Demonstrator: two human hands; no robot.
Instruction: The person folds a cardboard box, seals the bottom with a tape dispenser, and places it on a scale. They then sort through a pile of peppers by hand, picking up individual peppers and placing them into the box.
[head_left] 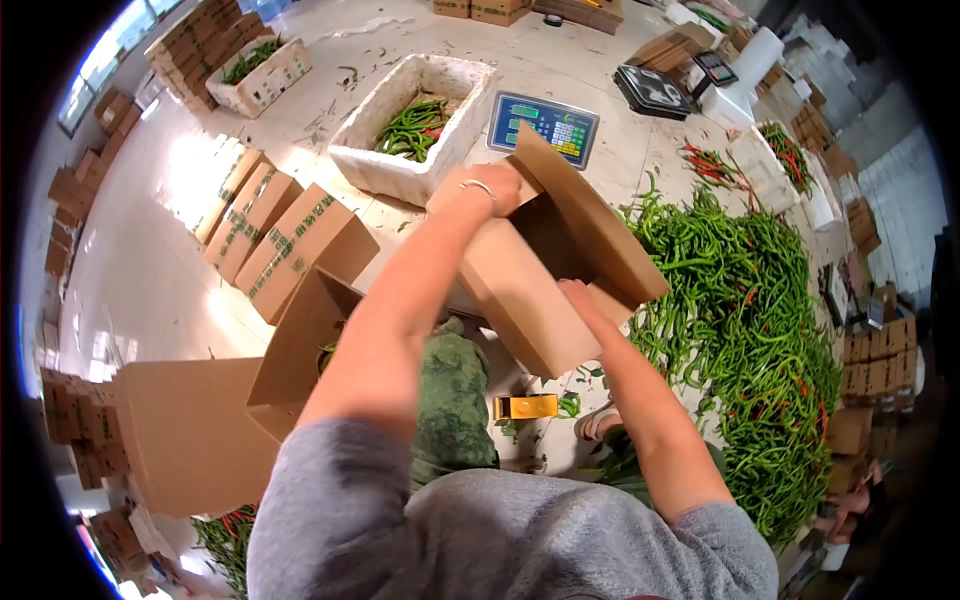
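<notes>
A brown cardboard box [535, 300], tilted with its opening up and one flap [590, 205] raised, is held in front of my body. My left hand [507, 187], with a bracelet at the wrist, is closed on the box's far left end; its fingertips are hidden. At the near right end, my right hand [578, 297] grips the box by its edge, fingers partly out of sight inside. Just beyond the box lies a scale with a blue keypad panel [545, 125]. A yellow tape dispenser [526, 407] rests on the floor below the box.
Green chili peppers with some red ones [740, 350] form a large heap on the right. A white foam box [400, 180] holding peppers stands ahead. To the left are printed cartons [300, 250] and an open carton [200, 420]. A black scale [652, 90] sits back right.
</notes>
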